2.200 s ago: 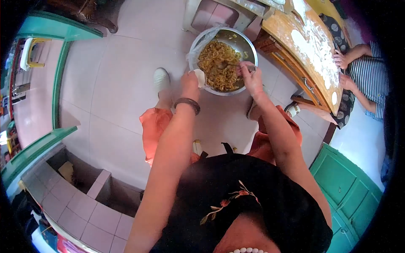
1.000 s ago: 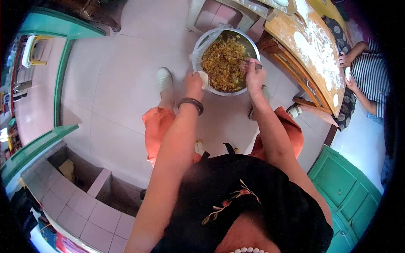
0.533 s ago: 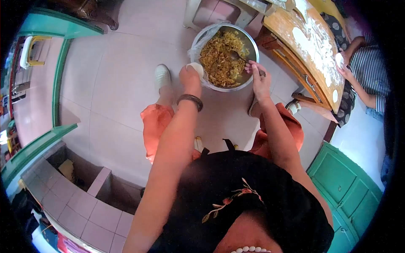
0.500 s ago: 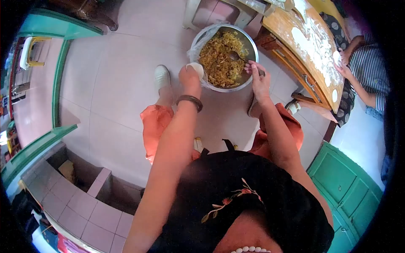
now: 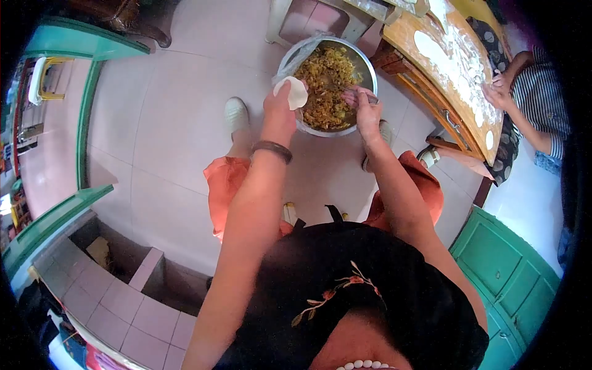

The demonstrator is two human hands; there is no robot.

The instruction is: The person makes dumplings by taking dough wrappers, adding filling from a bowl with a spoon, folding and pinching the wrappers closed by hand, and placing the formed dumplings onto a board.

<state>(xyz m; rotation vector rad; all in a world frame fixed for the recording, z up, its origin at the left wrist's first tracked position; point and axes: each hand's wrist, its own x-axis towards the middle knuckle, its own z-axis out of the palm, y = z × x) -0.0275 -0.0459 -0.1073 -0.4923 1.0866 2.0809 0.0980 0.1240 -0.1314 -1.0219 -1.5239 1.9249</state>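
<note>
A round white dough wrapper (image 5: 298,94) lies across the fingers of my left hand (image 5: 279,110), at the left rim of a metal bowl (image 5: 368,73). Chopped brownish-yellow filling (image 5: 327,74) fills much of the bowl, and clear plastic (image 5: 297,57) hangs over its left rim. My right hand (image 5: 367,112) is closed round a spoon's handle (image 5: 372,99) at the bowl's right side. The spoon's head is not visible, down by the filling.
To the right stands a floured wooden table (image 5: 401,34) with a drawer and flat dough rounds. A co-worker's hands (image 5: 498,92) are at its far edge. A pale stool (image 5: 277,18) is behind the bowl; a green cabinet (image 5: 502,271) stands at lower right.
My left hand has turned, so the wrapper shows more of its face. My right hand has moved slightly down and left, and the spoon's head has gone from view. The co-worker's hands have shifted.
</note>
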